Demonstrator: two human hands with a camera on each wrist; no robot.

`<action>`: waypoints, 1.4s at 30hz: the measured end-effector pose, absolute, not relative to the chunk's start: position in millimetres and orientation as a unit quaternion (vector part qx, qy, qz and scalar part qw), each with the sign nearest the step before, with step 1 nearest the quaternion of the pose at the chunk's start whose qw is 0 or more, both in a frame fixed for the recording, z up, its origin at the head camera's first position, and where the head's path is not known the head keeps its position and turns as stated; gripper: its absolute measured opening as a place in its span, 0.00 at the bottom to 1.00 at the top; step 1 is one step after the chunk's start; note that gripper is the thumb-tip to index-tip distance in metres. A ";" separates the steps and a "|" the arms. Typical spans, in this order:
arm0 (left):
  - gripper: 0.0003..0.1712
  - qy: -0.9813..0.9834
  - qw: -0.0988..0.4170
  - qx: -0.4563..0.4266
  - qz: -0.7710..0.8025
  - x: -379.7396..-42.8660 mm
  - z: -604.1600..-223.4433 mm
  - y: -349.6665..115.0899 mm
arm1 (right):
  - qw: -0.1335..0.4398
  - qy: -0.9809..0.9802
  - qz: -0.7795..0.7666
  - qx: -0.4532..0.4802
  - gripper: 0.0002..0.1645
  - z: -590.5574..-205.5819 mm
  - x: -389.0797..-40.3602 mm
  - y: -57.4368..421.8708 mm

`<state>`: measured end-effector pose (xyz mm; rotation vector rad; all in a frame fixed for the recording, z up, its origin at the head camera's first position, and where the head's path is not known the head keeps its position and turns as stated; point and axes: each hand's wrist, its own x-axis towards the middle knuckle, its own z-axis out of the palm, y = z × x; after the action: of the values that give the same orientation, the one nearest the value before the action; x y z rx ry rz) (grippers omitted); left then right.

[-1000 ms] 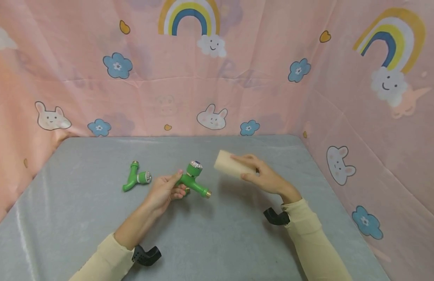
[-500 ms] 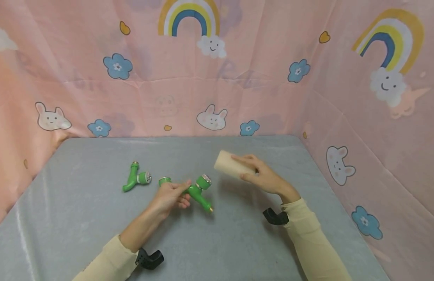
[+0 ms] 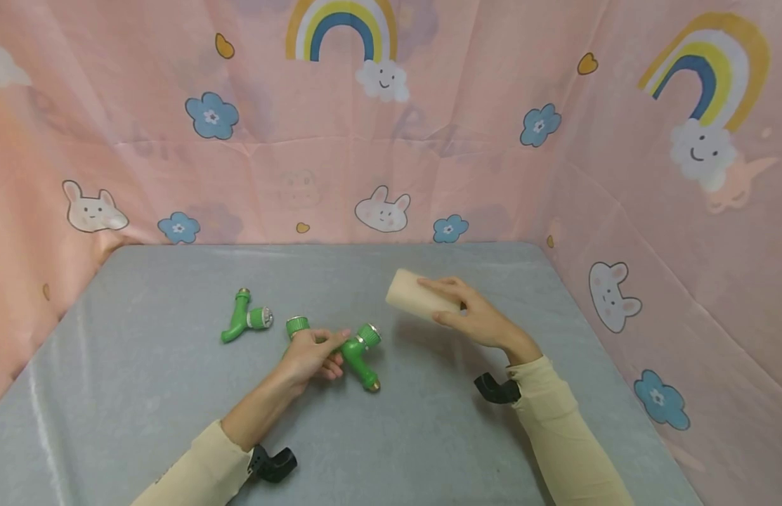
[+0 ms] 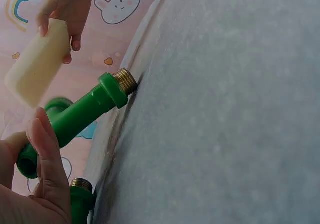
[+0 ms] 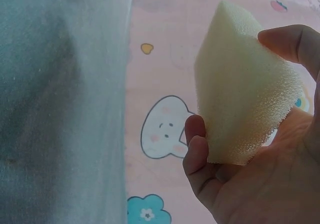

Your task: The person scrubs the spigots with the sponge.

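My left hand [image 3: 310, 360] pinches a green tap [image 3: 357, 357] between thumb and fingers, low over the table. In the left wrist view its brass threaded end [image 4: 125, 80] points toward the grey cloth. My right hand [image 3: 482, 320] grips a cream sponge block [image 3: 417, 292] in the air to the right of that tap. The right wrist view shows the porous sponge [image 5: 245, 83] between thumb and curled fingers. Another green tap [image 3: 297, 325] lies behind my left hand, which partly hides it.
A third green tap [image 3: 242, 318] with a silver-topped knob lies farther left on the grey cloth-covered table [image 3: 144, 393]. Pink printed curtains [image 3: 466, 169] rise behind the table and along its sides. Black wrist mounts [image 3: 497, 388] stick out from both sleeves.
My left hand has moved right and slightly nearer, lowering and turning the tap so its spout end points downward. The tap behind it has come into view. My right hand and the sponge stay nearly still.
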<state>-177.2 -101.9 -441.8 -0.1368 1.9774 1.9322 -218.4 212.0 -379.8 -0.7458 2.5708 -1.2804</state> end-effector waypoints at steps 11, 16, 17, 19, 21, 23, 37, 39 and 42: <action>0.19 0.750 0.196 0.014 0.631 -182.9 -441.5 -110.3 | 0.084 0.863 -0.431 -0.251 0.35 -380.2 -218.5 212.5; 0.19 0.804 0.170 0.069 0.566 -184.0 -438.9 -116.5 | 0.088 0.864 -0.432 -0.242 0.35 -379.7 -218.0 212.3; 0.19 0.814 0.164 0.078 0.551 -183.9 -437.7 -117.7 | 0.088 0.864 -0.432 -0.242 0.35 -379.4 -218.0 212.5; 0.19 0.834 0.158 0.090 0.522 -183.6 -435.1 -120.1 | 0.089 0.864 -0.435 -0.237 0.35 -378.9 -217.8 212.1; 0.20 0.851 0.156 0.092 0.493 -183.1 -431.8 -121.8 | 0.089 0.864 -0.435 -0.239 0.35 -379.0 -218.0 212.3; 0.21 0.866 0.162 0.092 0.465 -182.8 -428.3 -123.6 | 0.089 0.864 -0.434 -0.239 0.35 -379.2 -218.1 212.5; 0.25 0.894 0.137 0.114 0.411 -185.6 -400.1 -150.1 | 0.084 0.870 -0.421 -0.244 0.35 -379.2 -217.8 209.8; 0.26 0.894 0.138 0.110 0.411 -186.5 -398.2 -153.1 | 0.081 0.869 -0.420 -0.247 0.36 -379.5 -216.9 208.1; 0.27 0.896 0.132 0.102 0.411 -187.6 -395.5 -158.5 | 0.074 0.869 -0.421 -0.249 0.36 -381.1 -215.4 205.3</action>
<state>-187.6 -158.5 -395.5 0.2974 2.6011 1.1918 -215.4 205.3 -381.1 -0.7476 2.6095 -1.2624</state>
